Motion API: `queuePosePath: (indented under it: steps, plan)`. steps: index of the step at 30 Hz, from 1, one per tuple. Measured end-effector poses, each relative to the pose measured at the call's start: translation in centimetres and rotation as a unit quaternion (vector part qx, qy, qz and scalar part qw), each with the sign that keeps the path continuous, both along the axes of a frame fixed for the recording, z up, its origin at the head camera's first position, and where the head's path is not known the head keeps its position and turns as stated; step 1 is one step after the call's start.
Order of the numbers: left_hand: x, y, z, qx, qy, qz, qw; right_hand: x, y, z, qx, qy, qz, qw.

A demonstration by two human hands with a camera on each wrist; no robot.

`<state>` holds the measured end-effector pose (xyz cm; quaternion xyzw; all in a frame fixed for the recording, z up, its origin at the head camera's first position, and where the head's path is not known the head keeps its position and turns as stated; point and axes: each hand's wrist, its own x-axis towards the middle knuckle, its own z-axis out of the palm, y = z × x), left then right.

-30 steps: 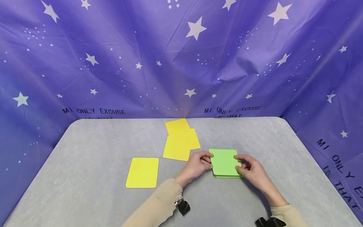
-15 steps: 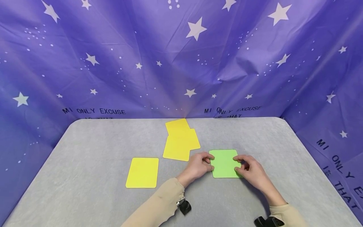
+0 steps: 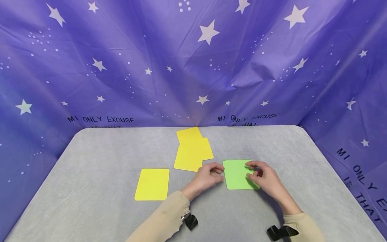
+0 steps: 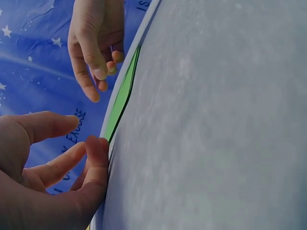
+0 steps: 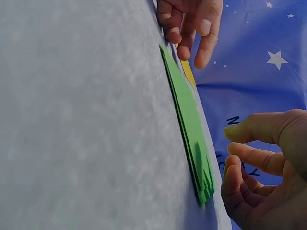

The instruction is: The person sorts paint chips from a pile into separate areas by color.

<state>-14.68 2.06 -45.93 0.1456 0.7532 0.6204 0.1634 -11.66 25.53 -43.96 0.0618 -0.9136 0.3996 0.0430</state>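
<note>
A neat stack of green square cards (image 3: 237, 174) lies flat right of the table's middle; its layered edges show in the right wrist view. At its left edge is my left hand (image 3: 206, 177), thumb and fingers apart with nothing between them. My right hand (image 3: 266, 178) hovers over the stack's right part, fingers parted and holding nothing; in the right wrist view its fingers stand off the green cards (image 5: 187, 120) and cast a shadow on them. Overlapping yellow cards (image 3: 188, 154) lie behind the left hand. A single yellow card (image 3: 152, 185) rests farther left.
The grey table (image 3: 99, 161) has rounded far corners. A purple star-printed cloth (image 3: 169, 87) hangs behind it and along both sides. Dark straps with small devices (image 3: 190, 222) sit on both wrists.
The green cards, slightly offset a second ago, now line up in one stack. Both hands have let go: the left drew back leftward, the right lifted and shifted slightly left over the cards.
</note>
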Motion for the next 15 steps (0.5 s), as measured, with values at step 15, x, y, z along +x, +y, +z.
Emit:
queuePosePath:
  steps: [15]
  plan:
    - [-0.8, -3.1, 0.5, 0.012, 0.001, 0.012, 0.9999, -2.3, -2.8, 0.2, -0.058, -0.031, 0.011, 0.998]
